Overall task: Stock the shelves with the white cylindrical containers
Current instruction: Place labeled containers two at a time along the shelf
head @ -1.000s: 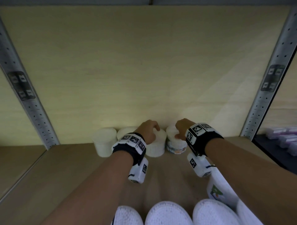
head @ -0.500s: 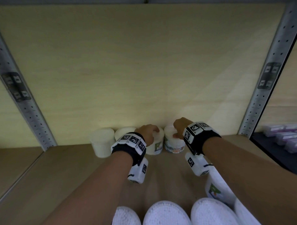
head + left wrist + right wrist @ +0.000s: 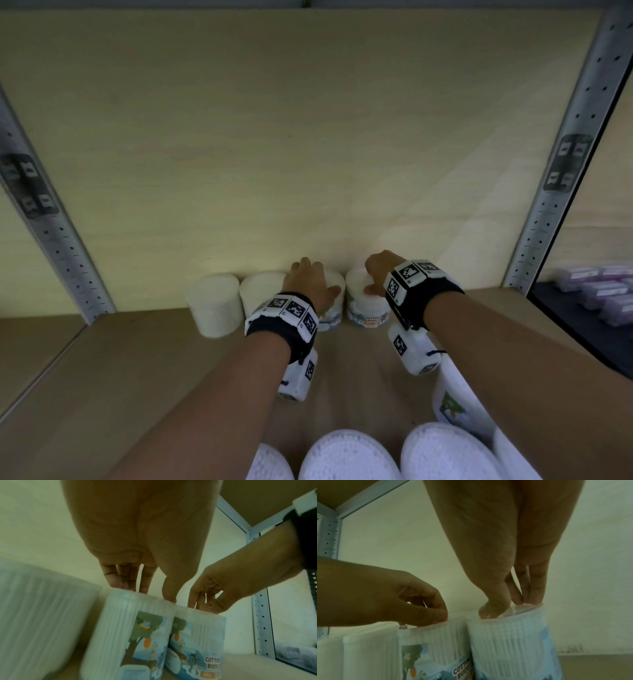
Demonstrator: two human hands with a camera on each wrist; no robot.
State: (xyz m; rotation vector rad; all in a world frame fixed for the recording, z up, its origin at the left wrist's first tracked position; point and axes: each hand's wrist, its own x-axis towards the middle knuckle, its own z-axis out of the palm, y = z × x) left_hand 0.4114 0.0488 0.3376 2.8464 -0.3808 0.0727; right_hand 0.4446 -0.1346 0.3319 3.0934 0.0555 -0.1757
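Observation:
Four white cylindrical containers stand in a row against the back wall of the wooden shelf [image 3: 120, 359]. The two on the left, a plain container [image 3: 213, 305] and its neighbour [image 3: 261, 291], stand free. My left hand [image 3: 308, 279] grips the third container [image 3: 334, 303] from above, fingertips and thumb on its lid rim [image 3: 147, 592]. My right hand [image 3: 375, 272] holds the fourth container [image 3: 368, 308] the same way, thumb and fingers pinching its lid [image 3: 506, 605]. Both held containers [image 3: 126, 635] [image 3: 510, 642] carry a cartoon "Cotton Buds" label, stand upright and touch side by side.
Perforated metal uprights [image 3: 58, 246] [image 3: 555, 192] flank the bay. Several more white containers [image 3: 346, 455] lie in the near foreground below my arms. Purple packs [image 3: 596, 291] sit in the bay to the right. A shelf board hangs overhead [image 3: 257, 500].
Both hands have carried their containers farther back, into line with the two at the back wall. The two held containers now stand together.

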